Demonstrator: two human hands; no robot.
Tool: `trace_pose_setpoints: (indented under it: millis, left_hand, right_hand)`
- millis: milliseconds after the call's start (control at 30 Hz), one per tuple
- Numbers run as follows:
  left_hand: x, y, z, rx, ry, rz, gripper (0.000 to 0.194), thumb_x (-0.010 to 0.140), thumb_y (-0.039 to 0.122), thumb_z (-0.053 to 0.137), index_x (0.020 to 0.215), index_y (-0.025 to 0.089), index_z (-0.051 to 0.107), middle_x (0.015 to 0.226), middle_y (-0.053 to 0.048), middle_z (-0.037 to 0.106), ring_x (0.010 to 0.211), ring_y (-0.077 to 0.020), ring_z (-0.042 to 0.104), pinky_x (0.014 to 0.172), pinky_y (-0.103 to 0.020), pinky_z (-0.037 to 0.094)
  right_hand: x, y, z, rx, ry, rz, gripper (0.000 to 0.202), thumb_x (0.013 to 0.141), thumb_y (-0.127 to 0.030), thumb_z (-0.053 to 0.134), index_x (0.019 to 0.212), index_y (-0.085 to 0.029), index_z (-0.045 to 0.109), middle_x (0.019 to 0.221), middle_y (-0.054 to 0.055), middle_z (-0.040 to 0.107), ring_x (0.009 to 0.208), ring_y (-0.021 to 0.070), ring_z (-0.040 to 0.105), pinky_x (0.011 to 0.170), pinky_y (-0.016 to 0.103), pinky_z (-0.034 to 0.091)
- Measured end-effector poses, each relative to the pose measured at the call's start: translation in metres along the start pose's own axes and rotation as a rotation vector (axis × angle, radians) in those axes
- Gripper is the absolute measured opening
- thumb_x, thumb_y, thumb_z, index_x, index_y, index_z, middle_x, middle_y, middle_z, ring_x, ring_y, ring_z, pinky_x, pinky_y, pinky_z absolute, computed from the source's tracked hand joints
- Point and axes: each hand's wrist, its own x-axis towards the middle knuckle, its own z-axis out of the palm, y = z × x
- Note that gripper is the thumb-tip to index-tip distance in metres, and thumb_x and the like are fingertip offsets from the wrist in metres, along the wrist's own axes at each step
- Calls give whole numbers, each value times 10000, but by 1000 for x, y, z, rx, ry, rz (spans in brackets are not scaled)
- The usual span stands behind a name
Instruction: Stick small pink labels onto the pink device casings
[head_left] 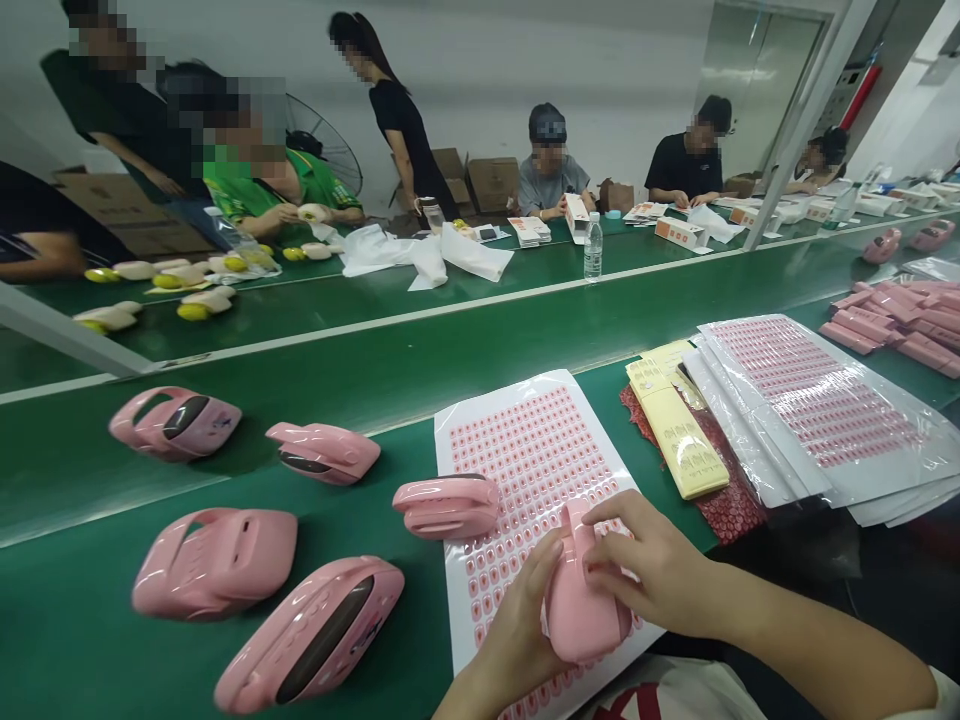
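In the head view my left hand [517, 615] cups the side of a glossy pink plastic device with a loop handle [581, 615]. My right hand [652, 560] has its fingers bent against the handle and upper body of the same device; whether a sticker is under the fingertips is hidden. Beneath it lies a white sheet of small pink stickers in rows [517, 430]. One matching pink device [446, 505] rests on the sheet's left edge. Further left several more stand on the green table, among them one with a dark glossy panel [315, 635].
To the right lie yellow label strips [686, 440] on a red cloth [731, 500], bagged sticker sheets [817, 390] and a heap of pink parts [900, 315]. Beyond the green conveyor belt [375, 365] stands a water bottle [592, 250]. Several people work along the far side.
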Motion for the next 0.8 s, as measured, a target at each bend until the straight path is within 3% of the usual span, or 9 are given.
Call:
trace_pose_setpoints:
  millis: [100,233,333,500,667,800]
  left_hand:
    - [0,3,1,120,-36,73,1021,482,-23,745,1341,347,335,1350,-100,456,1175,-343,467,944,-488,378]
    - [-1,6,3,145,-64,105,982,533,13,728,1359,331,303,1355,-99,452,1178,-335,467,941,-475,389]
    - [-3,5,4,135,-46,104,970,541,6,721,1353,342,312,1358,-91,451,1195,-330,452,957,-465,379]
    - [-6,1,4,86,86,136,842,508,24,761,1250,307,480,1265,-130,541,1138,-354,506,912,-487,426]
    - [1,3,2,446,-23,357,833,652,69,665,1371,221,273,1323,-202,448,1192,-322,457,876,-444,465]
    - [-1,4,0,512,-36,376,864,657,91,664,1388,219,222,1332,-192,425,1184,-303,467,872,-427,473]
  right_hand:
    - [-5,-4,2,-131,50,-118,154,825,-204,520,970,-185,570,990,117,592,887,220,545,740,381,490]
    - [-8,-8,6,-182,112,-121,101,806,-232,545,895,-184,539,931,111,607,831,221,551,710,374,495]
    - [-9,-10,11,-99,131,-33,83,793,-247,551,836,-196,503,942,104,582,848,219,550,720,366,494]
    - [-10,-16,24,98,216,108,151,790,-187,504,932,-206,456,995,102,515,939,213,529,786,358,478]
    - [-5,-22,38,261,332,240,166,806,-147,443,956,-218,436,925,63,476,881,188,503,770,350,466]
    - [3,-14,46,402,331,345,243,836,-221,440,1080,-229,440,968,59,480,877,179,493,781,342,455]
